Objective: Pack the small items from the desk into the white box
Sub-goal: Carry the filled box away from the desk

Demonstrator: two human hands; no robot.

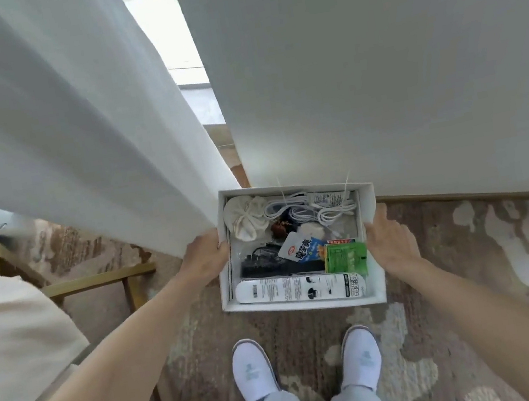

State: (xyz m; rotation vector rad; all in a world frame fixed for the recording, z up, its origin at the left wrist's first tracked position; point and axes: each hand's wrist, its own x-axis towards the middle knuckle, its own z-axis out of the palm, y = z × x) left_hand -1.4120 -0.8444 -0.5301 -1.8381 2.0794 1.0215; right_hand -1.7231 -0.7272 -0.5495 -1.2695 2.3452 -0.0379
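- My left hand grip clamped on white box left wall
- My right hand grip clamped on right wall
- Box full: white cable, green packet

The white box was open-topped and rectangular, held level above the patterned carpet. Inside, a white cloth pouch sat in the far left corner, coiled white cables far right, a green packet at the right wall, a long white printed package along the near wall, and black items in between.
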